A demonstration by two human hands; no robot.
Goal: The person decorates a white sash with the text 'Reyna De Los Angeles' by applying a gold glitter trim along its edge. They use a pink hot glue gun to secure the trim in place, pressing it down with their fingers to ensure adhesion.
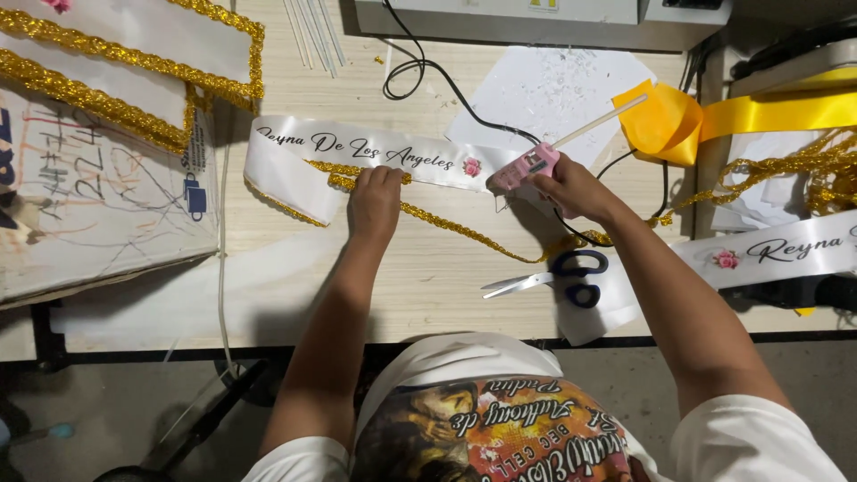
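Presently the right hand (571,187) grips a pink glue gun (525,167), nozzle at the white sash (295,161). The left hand (375,198) presses gold trim (446,223) flat against the sash's lower edge, fingers apparently curled shut. Scissors (558,275) lie nearby; yellow ribbon (705,116) sits beyond.

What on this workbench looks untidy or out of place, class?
Small white scraps litter the white paper sheet. Open scissors lie near the table edge, and loose gold trim trails across it.
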